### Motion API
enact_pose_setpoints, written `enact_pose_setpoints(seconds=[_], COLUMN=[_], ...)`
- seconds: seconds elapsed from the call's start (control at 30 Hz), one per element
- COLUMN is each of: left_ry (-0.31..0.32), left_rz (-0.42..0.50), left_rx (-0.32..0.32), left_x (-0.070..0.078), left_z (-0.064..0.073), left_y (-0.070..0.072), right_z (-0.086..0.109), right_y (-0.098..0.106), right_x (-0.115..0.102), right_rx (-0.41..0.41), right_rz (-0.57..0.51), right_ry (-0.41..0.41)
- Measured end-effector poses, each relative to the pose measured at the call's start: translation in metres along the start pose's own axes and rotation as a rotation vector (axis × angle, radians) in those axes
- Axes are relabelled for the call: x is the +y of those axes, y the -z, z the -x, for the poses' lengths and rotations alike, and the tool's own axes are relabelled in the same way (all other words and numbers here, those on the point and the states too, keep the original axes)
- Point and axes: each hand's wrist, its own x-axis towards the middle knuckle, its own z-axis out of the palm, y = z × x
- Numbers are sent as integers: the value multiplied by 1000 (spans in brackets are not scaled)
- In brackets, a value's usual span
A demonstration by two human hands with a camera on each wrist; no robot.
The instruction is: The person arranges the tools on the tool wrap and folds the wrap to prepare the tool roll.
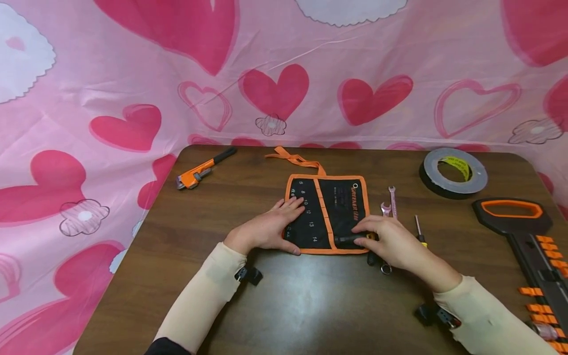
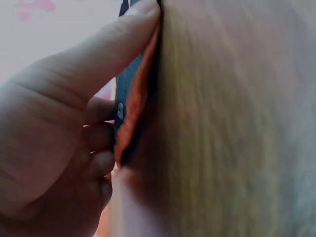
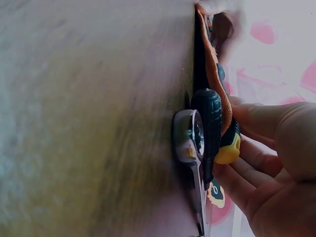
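A black tool pouch [image 1: 341, 197] with orange trim and printed sizes lies flat on the table, its orange tie trailing behind. My left hand [image 1: 270, 224] rests on its left edge with fingers spread; the left wrist view shows the thumb [image 2: 118, 42] along the orange trim. My right hand [image 1: 392, 241] pinches a black-and-yellow screwdriver [image 1: 348, 239] at the pouch's lower right corner; its yellow part [image 3: 228, 152] shows beside the fingers in the right wrist view. Another black handle [image 3: 210, 111] and a wrench [image 3: 188, 136] lie beside the pouch, partly under the hand in the head view.
Two wrench ends [image 1: 392, 197] and a screwdriver shaft [image 1: 418, 226] show beyond the right hand. An orange pipe wrench [image 1: 197, 172] lies at the back left. At the right are a tape roll [image 1: 475, 180] and a black rack with orange clips [image 1: 532, 254]. Heart-patterned cloth hangs behind.
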Motion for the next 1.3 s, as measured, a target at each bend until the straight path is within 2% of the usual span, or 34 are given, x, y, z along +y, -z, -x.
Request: enact_pose_setpoints(seconds=[0.23,0.33,0.6,1.07,1.3], left_ry=[-67,-66,-72,-97,-87], left_rz=[-23,-43,-45,12,45], left_rx=[-9,-8,-5,21,10], left_x=[20,22,23,22,21], left_z=[1,-1,-2,-2,0], left_y=[-5,-7,-7,-8,-8], right_z=[-1,-1,1,5,2], right_y=[3,4,6,7,3], right_x=[3,5,8,6,5], right_rx=[-23,-51,-89,-56,-56], right_rz=[-4,0,4,74,43], right_ry=[12,30,47,87,104])
